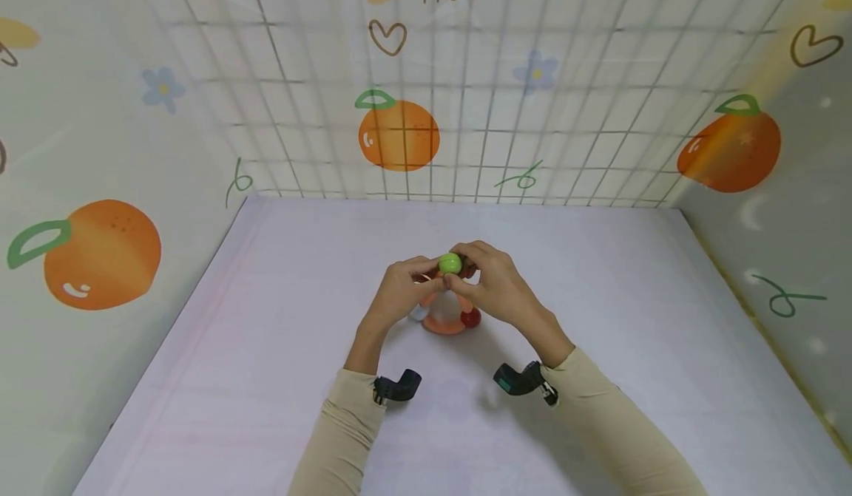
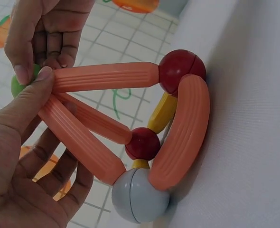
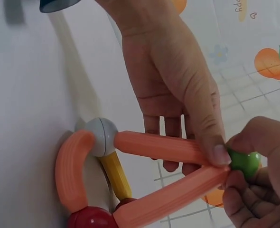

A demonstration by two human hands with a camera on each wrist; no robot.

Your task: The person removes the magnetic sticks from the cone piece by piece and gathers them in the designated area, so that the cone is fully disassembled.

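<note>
A pyramid of toy magnetic rods and balls stands on the table. Three straight orange rods (image 2: 107, 77) rise from its base and meet at a green ball (image 1: 450, 262) on top. The base has a light grey ball (image 2: 140, 195), two red balls (image 2: 180, 71), a curved orange rod (image 2: 185, 135) and yellow rods (image 2: 163, 113). My left hand (image 1: 394, 293) grips the upper ends of the orange rods, its thumb lying across them just below the green ball. From the other side, my right hand (image 1: 495, 278) pinches the green ball between thumb and fingers.
A white cloth covers the table (image 1: 266, 407). Behind it hangs a curtain (image 1: 299, 111) printed with oranges, with grid lines across it; similar panels stand at both sides. Each wrist wears a black camera (image 1: 399, 386).
</note>
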